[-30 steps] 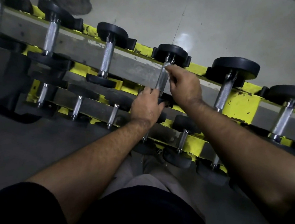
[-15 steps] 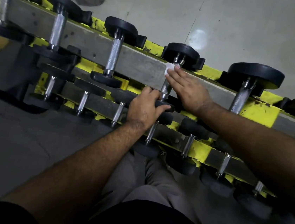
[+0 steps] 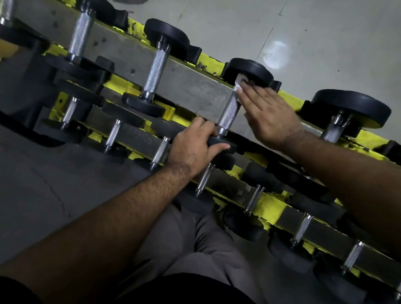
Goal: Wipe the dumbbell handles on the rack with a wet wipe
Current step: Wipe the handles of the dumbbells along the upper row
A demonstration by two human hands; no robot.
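Nearest, grey trousers (image 3: 209, 240) and two bare forearms reaching out over the lower tier of small dumbbells (image 3: 206, 177). Left hand (image 3: 192, 146) clamped on the near black head (image 3: 221, 144) of the upper-tier dumbbell, fingers curled over its edge – steadying it in its cradle. Just beyond, knurled steel handle (image 3: 229, 110) running up to the far head (image 3: 251, 70). Right hand (image 3: 268, 114) laid flat beside the handle, fingers straight, pressing a small white wipe (image 3: 239, 85) against the handle's far end. Wipe thin, limp and damp – best folded round the bar and dragged along the knurling, which looks likely to snag it. Dumbbell heavy, rigid, prone to roll, so bracing at the head suits. Yellow rack (image 3: 209, 63) and pale floor (image 3: 333, 29) behind.
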